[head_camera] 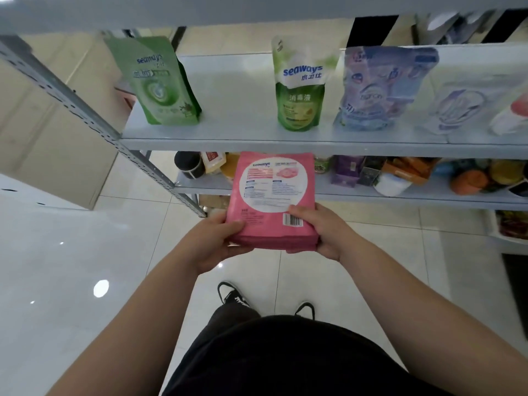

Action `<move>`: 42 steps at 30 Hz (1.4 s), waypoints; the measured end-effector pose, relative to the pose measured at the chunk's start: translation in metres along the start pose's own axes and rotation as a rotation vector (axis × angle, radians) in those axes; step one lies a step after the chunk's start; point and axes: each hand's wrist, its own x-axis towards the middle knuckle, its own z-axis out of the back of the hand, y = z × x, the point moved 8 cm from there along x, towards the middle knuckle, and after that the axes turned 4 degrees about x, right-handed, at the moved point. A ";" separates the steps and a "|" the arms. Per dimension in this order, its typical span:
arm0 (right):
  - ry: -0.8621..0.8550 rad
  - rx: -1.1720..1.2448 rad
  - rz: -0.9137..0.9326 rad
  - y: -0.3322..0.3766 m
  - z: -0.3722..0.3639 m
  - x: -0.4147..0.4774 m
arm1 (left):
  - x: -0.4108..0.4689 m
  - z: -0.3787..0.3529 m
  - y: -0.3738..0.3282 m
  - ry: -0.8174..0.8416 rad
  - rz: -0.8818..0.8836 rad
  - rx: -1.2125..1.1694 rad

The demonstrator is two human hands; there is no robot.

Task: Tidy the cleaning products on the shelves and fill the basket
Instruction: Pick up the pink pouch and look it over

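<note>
Person holding pink refill pouch (273, 198) in front of shelf (257, 144), above floor. Left hand (213, 241) and right hand (325, 232) both gripping bottom corners, thumbs on top. Pouch looking soft, probably liquid-heavy, film slippery; supporting base seems wise. Long axis pointing away toward shelf, back label facing up.

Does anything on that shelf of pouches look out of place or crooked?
The left green pouch stands turned at an angle, with a wide gap before the middle green pouch. The pink pouch is off the shelf, gripped by the left hand and right hand.
</note>
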 end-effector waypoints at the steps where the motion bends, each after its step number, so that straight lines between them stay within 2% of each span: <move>1: -0.013 -0.039 0.035 0.005 -0.003 0.000 | 0.002 0.002 0.001 0.008 -0.004 0.014; 6: 0.022 -0.119 0.116 0.025 -0.035 0.001 | 0.011 0.014 0.003 -0.113 -0.029 -0.063; 9: 0.075 -0.114 0.183 0.036 -0.053 0.007 | 0.019 0.012 0.005 -0.068 -0.040 -0.226; 11: 0.045 -0.188 0.188 0.034 -0.059 0.016 | 0.022 0.003 0.011 0.075 0.013 -0.358; 13: 0.070 -0.210 0.124 0.022 -0.069 0.026 | 0.019 -0.020 0.009 0.322 0.080 -0.448; 14: 0.098 -0.164 0.097 0.016 -0.075 0.030 | 0.016 -0.029 0.006 0.438 0.106 -0.501; 16: 0.093 -0.033 0.133 0.017 -0.085 0.037 | 0.015 -0.030 -0.001 0.529 0.120 -0.523; 19: 0.017 0.059 0.270 0.035 -0.095 0.046 | 0.029 0.003 -0.021 0.420 0.019 -0.446; 22: -0.074 0.075 0.367 0.054 -0.103 0.061 | 0.043 0.042 -0.041 0.475 -0.001 -0.485; 24: -0.195 0.031 0.404 0.062 -0.104 0.071 | 0.049 0.072 -0.054 0.421 0.004 -0.512; 27: -0.329 -0.045 0.440 0.070 -0.103 0.085 | 0.052 0.108 -0.078 0.314 -0.100 -0.430; 29: -0.366 -0.066 0.466 0.073 -0.104 0.092 | 0.049 0.120 -0.093 0.316 -0.195 -0.321; 32: -0.400 -0.079 0.506 0.077 -0.111 0.096 | 0.054 0.139 -0.102 0.267 -0.244 -0.225; 34: -0.462 -0.148 0.505 0.079 -0.114 0.094 | 0.060 0.149 -0.102 0.219 -0.242 -0.186; 38: -0.647 -0.480 0.462 0.083 -0.115 0.090 | 0.072 0.158 -0.096 0.188 -0.236 -0.172; 42: -0.625 -0.640 0.413 0.082 -0.112 0.103 | 0.088 0.162 -0.098 0.177 -0.243 -0.158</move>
